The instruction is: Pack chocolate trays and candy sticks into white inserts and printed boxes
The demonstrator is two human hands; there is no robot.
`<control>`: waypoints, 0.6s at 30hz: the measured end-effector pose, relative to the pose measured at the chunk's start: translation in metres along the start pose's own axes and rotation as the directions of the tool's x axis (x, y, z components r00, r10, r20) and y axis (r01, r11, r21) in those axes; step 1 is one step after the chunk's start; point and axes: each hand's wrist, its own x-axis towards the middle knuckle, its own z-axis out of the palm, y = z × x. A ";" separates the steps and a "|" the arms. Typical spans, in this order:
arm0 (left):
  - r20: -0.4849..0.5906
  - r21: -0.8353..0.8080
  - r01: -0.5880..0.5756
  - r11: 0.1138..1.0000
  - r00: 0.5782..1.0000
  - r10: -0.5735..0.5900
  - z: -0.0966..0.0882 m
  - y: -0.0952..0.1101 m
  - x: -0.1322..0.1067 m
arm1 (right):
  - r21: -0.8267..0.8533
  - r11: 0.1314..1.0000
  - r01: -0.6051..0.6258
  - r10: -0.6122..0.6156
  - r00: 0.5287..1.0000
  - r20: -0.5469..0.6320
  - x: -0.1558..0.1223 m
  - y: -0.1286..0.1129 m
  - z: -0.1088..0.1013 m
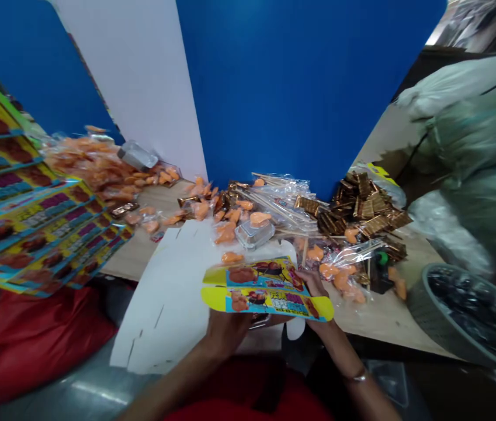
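Yellow card carton [267, 290] is resting across both hands at lower centre of the frame, with its printed blue panels and curved yellow flaps facing up. Left hand [225, 333] is gripping its lower edge from below, the fingers closed under the card and mostly hidden. Right hand [318, 307] is holding the opposite end, its fingers [307, 279] curling up behind the card, nearly closed around it. Thin bangle [357, 376] is circling the right wrist.

White card sheet [164, 298] is lying directly beneath and beside the carton, overhanging the near edge of the wooden table [394, 324]. Small clear plastic tray [254, 234] is sitting just beyond the hands, among orange candy packets [225, 232] and clear bags of wooden sticks [274, 204]. Bronze foil packets [361, 204] are heaping up at right centre, near a small black object with a green top [381, 272]. Stacked printed cartons [33, 199] are leaning at the left edge, and more orange packets [103, 169] are piling up behind them. Grey basin [462, 310] is sitting at right, white sacks [471, 134] are bulging above it, and red bag [24, 345] is lying at lower left. Blue partition [291, 88] is rising behind the table.
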 end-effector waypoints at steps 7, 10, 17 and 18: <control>-0.250 -0.033 0.018 0.999 0.968 -0.026 -0.059 -0.004 0.050 | 0.048 0.999 0.008 -0.005 0.999 -0.051 0.009 -0.017 0.009; -0.089 -0.077 0.009 0.997 0.996 -0.015 -0.063 0.004 0.076 | 0.092 0.995 -0.027 0.039 0.990 -0.133 0.015 -0.025 0.016; 0.089 -0.258 0.154 0.954 0.987 -0.135 -0.051 0.009 0.091 | 0.158 0.977 -0.144 0.169 0.972 -0.165 0.022 -0.036 0.022; 0.090 -0.263 0.156 0.952 0.987 -0.137 -0.049 0.007 0.090 | 0.167 0.975 -0.144 0.173 0.969 -0.174 0.022 -0.037 0.022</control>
